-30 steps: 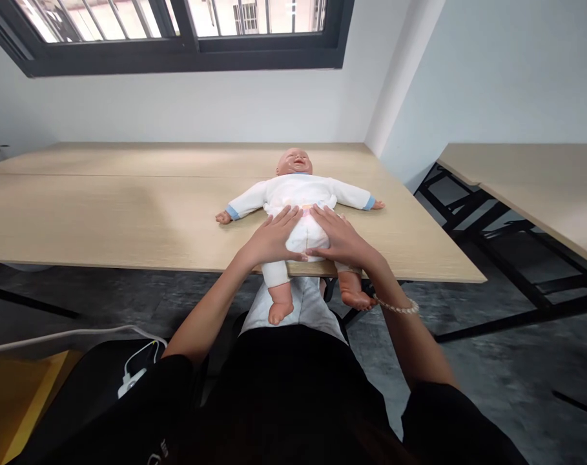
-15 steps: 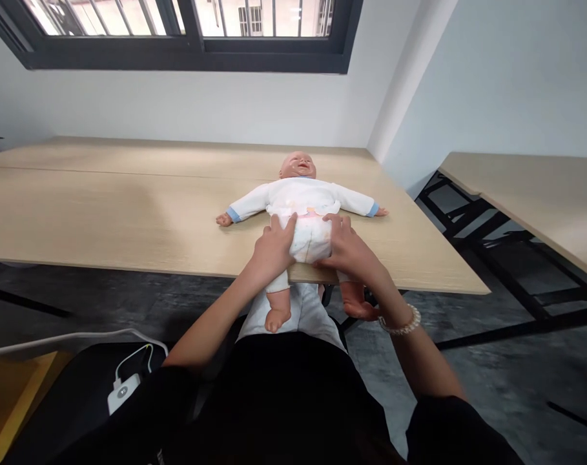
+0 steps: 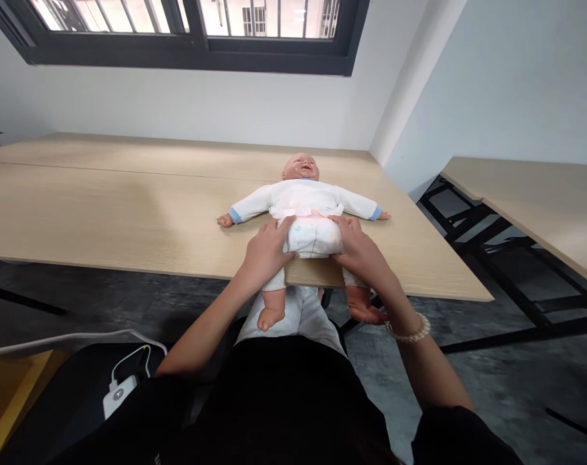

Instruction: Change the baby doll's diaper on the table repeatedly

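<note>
A baby doll [image 3: 303, 196] in a white top with blue cuffs lies on its back, head toward the wall and arms spread wide. Around its hips is a white diaper [image 3: 315, 237] with a pink band at the waist. My left hand [image 3: 267, 250] grips the diaper's left side, thumb on the front. On the opposite side my right hand [image 3: 361, 253] holds it likewise, with a beaded bracelet at the wrist. The doll's lower legs and feet hang over the table's near edge. My hands hide the diaper's sides and the doll's thighs.
The doll rests on a light wooden table [image 3: 104, 213] against the wall below a barred window. Another table [image 3: 540, 194] stands to the right. At lower left, a small white device [image 3: 119, 395] with a cable lies on a black seat.
My hands have moved apart, and the front of the diaper between them looks wider and flatter. The doll's feet have spread further from each other.
</note>
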Demonstrator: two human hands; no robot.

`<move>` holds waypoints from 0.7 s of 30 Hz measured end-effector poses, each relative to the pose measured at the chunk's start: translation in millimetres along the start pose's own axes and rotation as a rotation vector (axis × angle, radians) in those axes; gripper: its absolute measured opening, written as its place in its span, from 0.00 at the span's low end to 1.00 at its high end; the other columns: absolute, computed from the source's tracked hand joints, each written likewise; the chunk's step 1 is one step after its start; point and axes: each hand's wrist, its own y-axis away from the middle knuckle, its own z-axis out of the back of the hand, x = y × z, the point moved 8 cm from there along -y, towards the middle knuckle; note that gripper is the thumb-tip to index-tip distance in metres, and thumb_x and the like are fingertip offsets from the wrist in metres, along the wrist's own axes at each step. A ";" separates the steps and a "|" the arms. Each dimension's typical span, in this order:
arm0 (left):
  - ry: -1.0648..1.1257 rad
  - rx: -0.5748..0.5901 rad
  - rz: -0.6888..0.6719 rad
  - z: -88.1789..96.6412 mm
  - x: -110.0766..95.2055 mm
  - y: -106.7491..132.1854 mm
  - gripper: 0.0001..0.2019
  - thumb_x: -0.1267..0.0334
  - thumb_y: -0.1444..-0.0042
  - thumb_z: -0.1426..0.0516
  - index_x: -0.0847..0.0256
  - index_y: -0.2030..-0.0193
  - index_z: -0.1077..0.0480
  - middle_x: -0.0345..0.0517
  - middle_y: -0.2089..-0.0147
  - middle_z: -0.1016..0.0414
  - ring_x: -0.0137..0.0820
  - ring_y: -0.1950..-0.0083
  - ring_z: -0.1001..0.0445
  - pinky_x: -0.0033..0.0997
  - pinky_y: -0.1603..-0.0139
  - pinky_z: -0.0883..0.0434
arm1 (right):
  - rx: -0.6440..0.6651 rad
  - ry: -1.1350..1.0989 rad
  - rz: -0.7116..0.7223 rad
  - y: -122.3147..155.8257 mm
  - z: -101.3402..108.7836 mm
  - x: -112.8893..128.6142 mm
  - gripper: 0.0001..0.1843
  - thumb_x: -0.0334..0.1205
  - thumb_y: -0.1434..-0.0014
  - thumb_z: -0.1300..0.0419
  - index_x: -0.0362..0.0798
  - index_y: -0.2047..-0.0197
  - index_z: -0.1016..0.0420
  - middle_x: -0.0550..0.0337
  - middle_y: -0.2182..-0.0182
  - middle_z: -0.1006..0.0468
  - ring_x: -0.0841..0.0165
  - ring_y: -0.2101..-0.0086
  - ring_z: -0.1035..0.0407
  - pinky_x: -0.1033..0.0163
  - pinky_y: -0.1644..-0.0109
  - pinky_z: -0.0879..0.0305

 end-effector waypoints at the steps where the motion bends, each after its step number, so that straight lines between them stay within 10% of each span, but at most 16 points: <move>1: 0.018 -0.015 -0.010 1.5 1.2 3.2 0.35 0.60 0.41 0.34 0.54 0.29 0.42 0.56 0.36 0.32 0.53 0.36 0.30 0.46 0.44 0.27 | 0.022 -0.062 0.033 3.0 1.1 0.6 0.43 0.36 0.45 0.40 0.48 0.27 0.45 0.43 0.42 0.35 0.47 0.46 0.31 0.45 0.43 0.29; 8: 0.087 -0.119 0.047 5.6 3.2 15.0 0.22 0.63 0.43 0.33 0.60 0.47 0.38 0.56 0.45 0.30 0.51 0.41 0.30 0.47 0.47 0.27 | -0.002 -0.215 0.068 20.0 5.0 -5.8 0.49 0.53 0.46 0.29 0.50 0.28 0.45 0.45 0.36 0.38 0.45 0.33 0.43 0.40 0.29 0.41; 21: 0.222 -0.139 -0.024 -5.5 2.7 16.0 0.08 0.72 0.40 0.40 0.58 0.65 0.35 0.54 0.38 0.34 0.47 0.39 0.29 0.47 0.43 0.28 | -0.126 -0.170 -0.025 23.9 -5.3 5.7 0.28 0.39 0.39 0.48 0.45 0.36 0.39 0.41 0.43 0.32 0.45 0.43 0.32 0.41 0.39 0.33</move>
